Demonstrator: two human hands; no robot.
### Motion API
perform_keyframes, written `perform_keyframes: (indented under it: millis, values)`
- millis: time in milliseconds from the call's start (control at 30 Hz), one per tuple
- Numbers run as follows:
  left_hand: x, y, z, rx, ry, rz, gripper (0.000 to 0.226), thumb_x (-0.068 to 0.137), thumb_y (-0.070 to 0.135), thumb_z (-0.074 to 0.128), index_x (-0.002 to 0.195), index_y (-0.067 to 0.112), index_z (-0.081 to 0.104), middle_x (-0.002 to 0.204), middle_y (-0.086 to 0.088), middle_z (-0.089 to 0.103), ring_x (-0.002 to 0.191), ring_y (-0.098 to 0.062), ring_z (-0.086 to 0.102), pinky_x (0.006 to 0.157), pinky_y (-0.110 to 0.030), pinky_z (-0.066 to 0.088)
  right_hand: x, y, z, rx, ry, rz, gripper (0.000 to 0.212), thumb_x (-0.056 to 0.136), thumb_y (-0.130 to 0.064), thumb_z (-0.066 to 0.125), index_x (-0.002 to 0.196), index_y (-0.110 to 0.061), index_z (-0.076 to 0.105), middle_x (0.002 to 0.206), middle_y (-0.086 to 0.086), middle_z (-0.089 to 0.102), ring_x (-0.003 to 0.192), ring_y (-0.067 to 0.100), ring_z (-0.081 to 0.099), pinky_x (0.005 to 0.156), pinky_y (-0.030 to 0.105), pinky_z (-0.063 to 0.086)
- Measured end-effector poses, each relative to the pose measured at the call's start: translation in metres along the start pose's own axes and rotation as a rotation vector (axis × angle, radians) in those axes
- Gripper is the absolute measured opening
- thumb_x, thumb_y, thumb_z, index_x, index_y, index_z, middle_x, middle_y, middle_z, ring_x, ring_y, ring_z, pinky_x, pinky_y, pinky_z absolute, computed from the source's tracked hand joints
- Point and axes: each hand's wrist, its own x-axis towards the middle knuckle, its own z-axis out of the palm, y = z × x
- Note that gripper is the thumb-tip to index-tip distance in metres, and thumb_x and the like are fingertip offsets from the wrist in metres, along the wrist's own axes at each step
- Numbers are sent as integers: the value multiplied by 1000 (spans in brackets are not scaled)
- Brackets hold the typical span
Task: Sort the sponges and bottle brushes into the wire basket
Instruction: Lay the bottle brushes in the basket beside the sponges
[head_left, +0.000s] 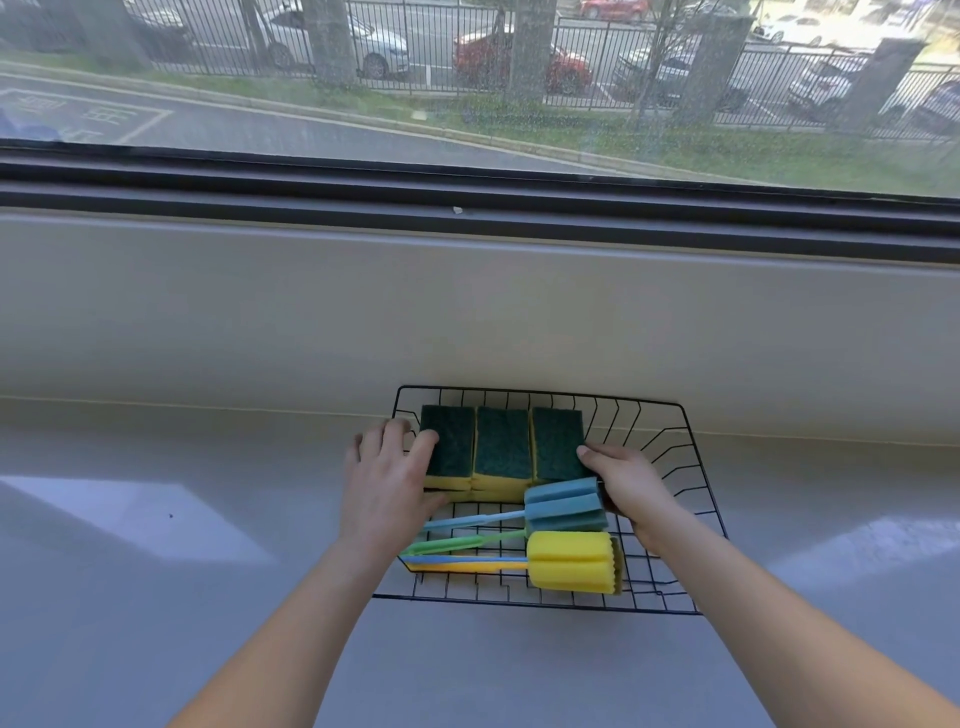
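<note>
wire basket: we see the black wire basket (675, 467) sitting on the grey surface (156, 597), its far edge against the low ledge under the window (467, 78).
sponges: three green-topped yellow sponges (501, 449) lie side by side in a row along the far part of the basket, touching one another; we see yellow edges of more sponge beneath them.
bottle brushes: a blue foam brush (566, 504) and a yellow foam brush (571, 561) lie in the near part of the basket, heads to the right, handles pointing left; a green handle (457, 543) lies between them, and a green foam edge peeks out behind the yellow head.
left hand: our left hand (387, 478) is spread, its fingers resting against the left side of the leftmost sponge and over the basket's left rim; it grips nothing we can see.
right hand: our right hand (626, 483) is inside the basket, thumb pressed to the right side of the rightmost sponge, fingers curled behind the blue brush head; whether it holds anything we cannot tell.
</note>
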Motion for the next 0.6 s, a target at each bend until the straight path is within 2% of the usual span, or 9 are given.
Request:
perform_keyframes:
  millis: [100,200,433,600]
  values:
    - [6,9,1,109,-38,23,78,49,41,90,114,18,52,114,-13,54,99,-33,51,85,-47,43,2,1,1,8,5,-2,41,97,-33,60,134,-17,59,113,7,69,101,25,67,86,40,57]
    - [11,20,1,185,-76,31,75,48,31,91,110,13,52,105,-15,56,92,-34,53,78,-45,45,3,2,2,13,12,-5,42,97,-36,60,134,-17,59,116,8,69,104,26,66,93,45,56]
    - [11,20,1,233,-15,61,51,56,4,80,100,11,56,89,-13,57,77,-33,56,69,-40,46,3,7,4,3,42,-40,44,96,-43,59,133,-19,60,119,5,68,106,23,65,95,44,55]
    - [8,21,3,237,13,58,46,57,6,79,97,11,57,86,-12,59,77,-33,56,71,-41,45,2,8,4,-14,45,-49,45,96,-44,59,132,-19,60,120,6,68,106,23,65,95,44,55]
